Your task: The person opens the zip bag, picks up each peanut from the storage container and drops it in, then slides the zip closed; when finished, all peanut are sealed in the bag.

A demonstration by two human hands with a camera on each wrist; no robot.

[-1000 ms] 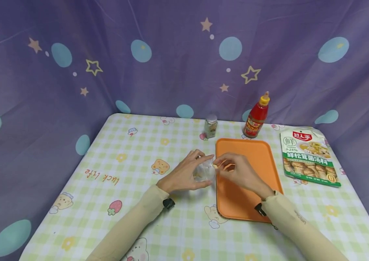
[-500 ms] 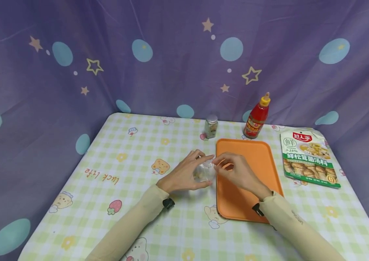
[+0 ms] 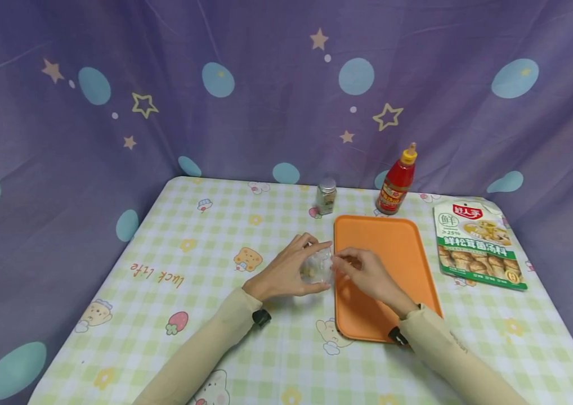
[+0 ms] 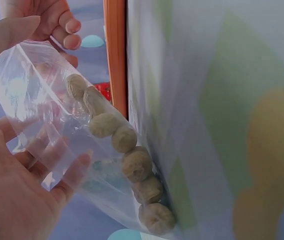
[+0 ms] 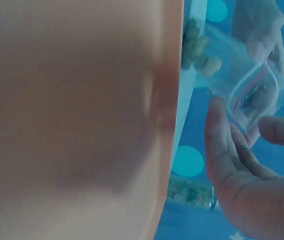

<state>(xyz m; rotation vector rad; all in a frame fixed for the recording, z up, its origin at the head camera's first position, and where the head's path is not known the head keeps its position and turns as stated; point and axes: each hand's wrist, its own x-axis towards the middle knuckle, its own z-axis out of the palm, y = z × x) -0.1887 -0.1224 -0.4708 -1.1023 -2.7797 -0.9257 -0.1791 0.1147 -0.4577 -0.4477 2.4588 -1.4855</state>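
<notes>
The left hand [image 3: 286, 271] grips a clear bag [image 4: 77, 130] of nuts; the right hand's [image 3: 367, 273] fingers pinch its mouth. The surface [image 3: 205, 236] reads "luck life".

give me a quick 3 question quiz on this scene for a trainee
1. True or false: the clear bag holds small round tan pieces.
2. Which thing stands nearest the red sauce bottle? A) small jar B) green packet C) orange tray
3. Fill in: the left hand holds the bag just to the ____ of the tray.

Key
1. True; they lie in a row along the bag's bottom.
2. C; the tray's far edge lies just in front of the bottle.
3. Left; the right hand pinches the bag's mouth over the tray's edge.
</notes>
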